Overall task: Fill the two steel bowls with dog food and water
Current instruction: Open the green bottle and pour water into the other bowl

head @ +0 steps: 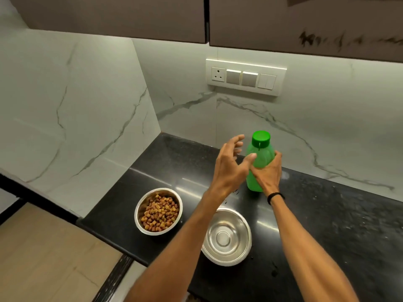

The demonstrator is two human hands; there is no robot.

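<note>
Green bottle (260, 159), cap (260, 139) on, stood upright on the black counter (327, 214) behind both bowls. The right hand (269, 173) gripped its body, fingers curled round it. The left hand (231, 162) hovered just beside it, fingers spread and loose. The left bowl (139, 205) held kibble (160, 212); the right bowl (239, 225) showed bare steel.

The right hand (269, 173) grips the green bottle (259, 158) near the tabletop's (338, 225) back edge; the left hand (231, 164) is spread beside it. The bowl (139, 205) near the left edge holds kibble (160, 212).
</note>
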